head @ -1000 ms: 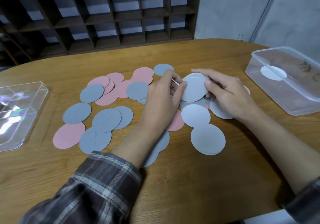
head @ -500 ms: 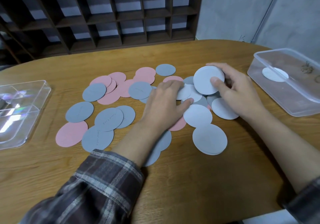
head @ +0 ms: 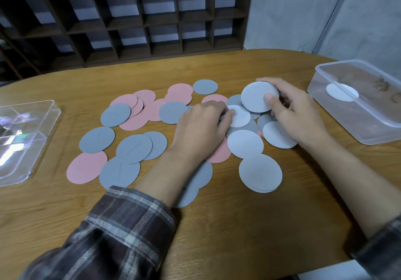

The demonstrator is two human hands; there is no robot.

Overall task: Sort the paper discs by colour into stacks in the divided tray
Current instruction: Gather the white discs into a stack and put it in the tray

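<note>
Pink, grey and white paper discs lie scattered over the middle of the wooden table (head: 217, 225). My right hand (head: 297, 115) holds a small stack of white discs (head: 256, 96) tilted above the pile, thumb on top. My left hand (head: 201, 128) lies palm down on the pile, its fingertips touching a white disc (head: 239, 116). More white discs (head: 245, 144) and a white stack (head: 260, 172) lie near the front. Pink discs (head: 86, 167) and grey discs (head: 97, 138) spread to the left. The clear divided tray (head: 32, 145) stands at the left edge.
A clear plastic box (head: 358, 125) with one white disc (head: 341, 92) inside sits at the right. A dark wooden cubby shelf (head: 152, 19) stands behind the table. The table's front edge curves near my sleeves.
My right hand has lifted the white discs up and to the right, away from my left hand. My left hand has dropped flat onto the pile, reaching a white disc.
</note>
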